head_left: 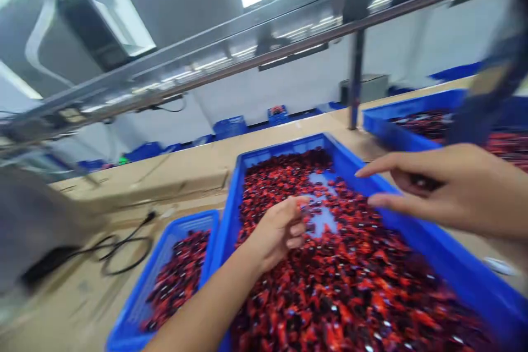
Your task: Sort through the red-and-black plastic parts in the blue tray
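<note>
A large blue tray [233,203] holds a thick layer of small, shiny red and black pieces [346,291]. My left hand [280,234] hovers over the middle of this layer, its fingers curled in and thumb and forefinger close together. Anything between those fingertips is too small to make out. Above the tray's right wall, my right hand [449,190] has its thumb and forefinger spread apart. A dark patch shows in its palm, perhaps only shadow. Between the hands, a bare patch of the tray's floor shows through the pieces.
A smaller blue basket [165,242] with similar pieces adjoins the large tray on the left. Another blue tray [406,140] stands at the right. A black cable [124,247] lies coiled on the cardboard-covered table [185,190]. A metal rail [231,60] crosses above, carried by a post [356,80].
</note>
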`<state>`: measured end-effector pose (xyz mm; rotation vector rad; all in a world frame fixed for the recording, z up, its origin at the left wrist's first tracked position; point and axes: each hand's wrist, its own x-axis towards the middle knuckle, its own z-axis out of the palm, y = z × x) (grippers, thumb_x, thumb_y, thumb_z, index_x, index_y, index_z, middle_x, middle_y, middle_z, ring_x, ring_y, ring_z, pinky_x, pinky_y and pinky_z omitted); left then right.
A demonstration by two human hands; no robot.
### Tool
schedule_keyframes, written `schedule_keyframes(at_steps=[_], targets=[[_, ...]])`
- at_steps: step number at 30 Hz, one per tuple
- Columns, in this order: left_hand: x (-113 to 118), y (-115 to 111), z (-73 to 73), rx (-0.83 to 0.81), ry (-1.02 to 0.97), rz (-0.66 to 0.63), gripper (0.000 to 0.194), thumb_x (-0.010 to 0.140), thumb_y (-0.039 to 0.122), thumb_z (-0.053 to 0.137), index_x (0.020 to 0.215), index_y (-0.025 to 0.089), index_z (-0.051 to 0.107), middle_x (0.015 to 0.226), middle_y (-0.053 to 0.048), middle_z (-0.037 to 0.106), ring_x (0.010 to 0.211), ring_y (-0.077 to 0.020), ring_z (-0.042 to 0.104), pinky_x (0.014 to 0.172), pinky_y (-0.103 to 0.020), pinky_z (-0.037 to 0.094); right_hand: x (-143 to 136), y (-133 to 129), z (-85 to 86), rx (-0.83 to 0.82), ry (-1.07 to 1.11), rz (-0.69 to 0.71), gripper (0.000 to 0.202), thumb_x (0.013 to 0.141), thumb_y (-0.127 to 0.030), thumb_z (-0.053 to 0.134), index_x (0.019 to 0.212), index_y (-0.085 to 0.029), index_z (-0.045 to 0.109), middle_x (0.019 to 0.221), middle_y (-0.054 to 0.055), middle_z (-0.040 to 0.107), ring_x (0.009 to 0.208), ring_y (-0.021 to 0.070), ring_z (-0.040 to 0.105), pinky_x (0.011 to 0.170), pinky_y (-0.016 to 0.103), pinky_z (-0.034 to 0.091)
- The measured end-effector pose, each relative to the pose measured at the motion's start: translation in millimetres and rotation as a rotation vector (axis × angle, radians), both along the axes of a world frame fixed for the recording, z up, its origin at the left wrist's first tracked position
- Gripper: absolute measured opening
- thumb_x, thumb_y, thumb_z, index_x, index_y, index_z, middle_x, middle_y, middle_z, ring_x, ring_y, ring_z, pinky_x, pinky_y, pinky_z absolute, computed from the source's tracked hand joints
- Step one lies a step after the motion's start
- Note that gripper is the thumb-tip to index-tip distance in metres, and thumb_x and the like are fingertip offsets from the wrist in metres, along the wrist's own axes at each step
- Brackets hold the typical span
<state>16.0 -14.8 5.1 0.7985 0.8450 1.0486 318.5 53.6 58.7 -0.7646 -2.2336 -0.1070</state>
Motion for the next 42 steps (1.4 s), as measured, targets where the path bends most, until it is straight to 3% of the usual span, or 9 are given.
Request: schedule_keyframes(at_steps=[3, 7, 12, 18, 27, 30, 33, 37, 42], targets=[[-4.6, 1.0, -2.8, 0.013, -0.056, 0.019, 0.075, 0.063, 0.069, 0.108, 0.099, 0.017, 0.068, 0.077, 0.007, 0.041, 0.060, -0.0047, 0.033, 0.048, -0.014, 0.022, -65.1, -7.7, -17.5, 0.094, -0.064, 0.276, 0.040, 0.108, -0.052, 0.072, 0.136, -0.026, 0.081, 0.078, 0.001, 0.083, 0.054, 0.0204, 0.073, 0.050, 0.031, 0.049], [-3.2, -0.9, -6.8, 0.050, -0.044, 0.037, 0.080, 0.063, 0.080, 0.102, 0.091, 0.016, 0.065, 0.079, 0.002, 0.050, 0.065, -0.0074, 0.039, 0.050, -0.015, 0.027, -110.4, -4.8, -42.3, 0.144, 0.012, 0.309, 0.027, 0.112, -0.037, 0.063, 0.124, -0.024, 0.083, 0.096, 0.004, 0.089, 0.071, 0.0233, 0.083, 0.057, 0.033, 0.054], [-0.9, -1.0, -8.8, 0.052, -0.041, -0.016, 0.078, 0.065, 0.079, 0.102, 0.093, 0.015, 0.069, 0.080, 0.003, 0.045, 0.066, -0.0073, 0.035, 0.050, -0.016, 0.026, -107.5, 3.0, -63.6, 0.133, 0.145, 0.285, 0.029, 0.115, -0.040, 0.059, 0.122, -0.027, 0.084, 0.088, 0.000, 0.088, 0.058, 0.0202, 0.077, 0.054, 0.035, 0.049], [1.5, 0.0, -8.6, 0.041, -0.011, -0.082, 0.073, 0.071, 0.080, 0.098, 0.084, 0.016, 0.066, 0.078, 0.003, 0.041, 0.066, -0.0079, 0.031, 0.052, -0.016, 0.024, -93.6, -3.4, -57.2, 0.200, 0.125, 0.249, 0.030, 0.115, -0.040, 0.060, 0.117, -0.025, 0.085, 0.080, 0.001, 0.085, 0.058, 0.0216, 0.077, 0.053, 0.037, 0.048], [-2.0, 2.6, -10.9, 0.146, 0.250, -0.057, 0.077, 0.081, 0.094, 0.077, 0.083, 0.018, 0.067, 0.070, 0.004, 0.039, 0.064, -0.0113, 0.033, 0.057, -0.023, 0.032, -95.8, -9.8, -49.2, -0.112, 0.212, 0.297, 0.019, 0.104, -0.042, 0.071, 0.108, -0.031, 0.086, 0.061, -0.005, 0.071, 0.041, 0.0151, 0.057, 0.047, 0.033, 0.040], [-1.0, -0.9, -10.7, 0.326, 0.747, -0.126, 0.075, 0.100, 0.086, 0.055, 0.107, 0.017, 0.082, 0.099, -0.010, 0.072, 0.091, -0.0228, 0.063, 0.091, -0.037, 0.056, -62.5, -1.7, -37.7, -0.273, 0.168, 0.177, 0.026, 0.100, -0.049, 0.072, 0.091, -0.027, 0.083, 0.054, -0.005, 0.061, 0.044, 0.0149, 0.053, 0.048, 0.032, 0.037], [3.7, -6.0, -12.8, 0.334, 1.228, -0.290, 0.087, 0.097, 0.078, 0.067, 0.158, 0.016, 0.069, 0.160, -0.021, 0.063, 0.151, -0.0404, 0.054, 0.133, -0.055, 0.038, 9.7, 19.3, -15.0, -0.342, 0.188, -0.272, 0.032, 0.093, -0.055, 0.071, 0.086, -0.024, 0.077, 0.057, -0.003, 0.058, 0.055, 0.0158, 0.053, 0.060, 0.032, 0.039], [13.8, -4.3, -20.0, 0.365, 1.478, -0.609, 0.102, 0.096, 0.079, 0.063, 0.174, 0.014, 0.053, 0.180, -0.022, 0.044, 0.169, -0.0458, 0.036, 0.140, -0.062, 0.028, 131.8, 41.4, 27.1, -0.181, 0.319, -0.988, 0.029, 0.099, -0.047, 0.072, 0.088, -0.020, 0.071, 0.077, 0.006, 0.066, 0.079, 0.0216, 0.061, 0.079, 0.038, 0.042], [24.9, -2.2, -30.4, 0.490, 1.509, -0.602, 0.106, 0.086, 0.083, 0.072, 0.169, 0.017, 0.060, 0.165, -0.024, 0.062, 0.154, -0.0498, 0.056, 0.129, -0.065, 0.044, 208.6, 35.2, 43.0, -0.240, 0.376, -1.210, 0.038, 0.108, -0.056, 0.072, 0.104, -0.019, 0.074, 0.098, 0.004, 0.074, 0.088, 0.0210, 0.069, 0.088, 0.041, 0.058]])
